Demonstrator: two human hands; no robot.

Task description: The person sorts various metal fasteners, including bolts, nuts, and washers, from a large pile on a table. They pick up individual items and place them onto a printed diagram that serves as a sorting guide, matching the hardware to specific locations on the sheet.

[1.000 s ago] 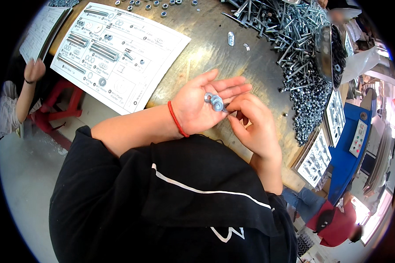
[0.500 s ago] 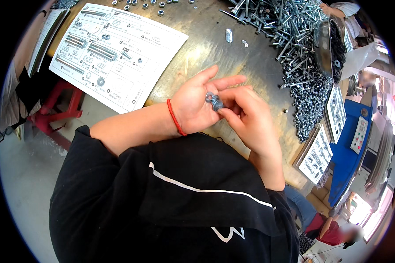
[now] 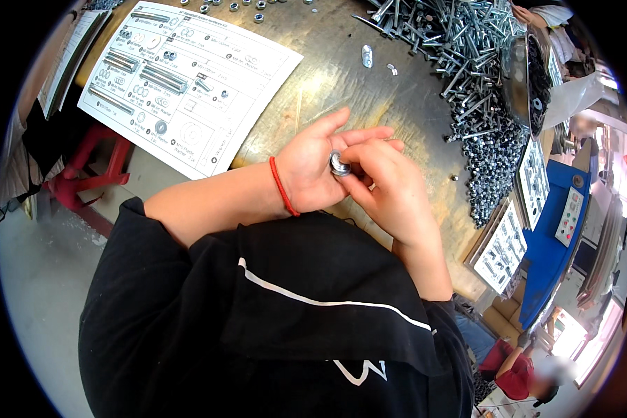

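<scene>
A small stack of metal washers (image 3: 339, 164) sits over the palm of my left hand (image 3: 305, 171). That palm is turned up, its thumb and fingers stretched out, with a red cord round the wrist. From the right, my right hand (image 3: 395, 187) closes thumb and fingers on the edge of the stack. Part of the left fingers is hidden behind my right hand. Under both hands lies the worn tabletop (image 3: 327, 90). Left of them is a printed sheet (image 3: 181, 83) with drawings of bolts, nuts and washers.
Bolts (image 3: 460, 56) and nuts (image 3: 491, 167) are heaped at the right. A metal tray (image 3: 519, 83) of dark washers adjoins them. Several nuts (image 3: 259, 17) lie at the far edge. Printed card stacks (image 3: 501, 244) edge the table; a red stool (image 3: 94, 167) stands left. Another person (image 3: 515, 366) is lower right.
The washers, earlier a tilted row with one ring apart, now form a neater round stack turned upward. My right fingers have shifted slightly over them; my left palm stays turned up.
</scene>
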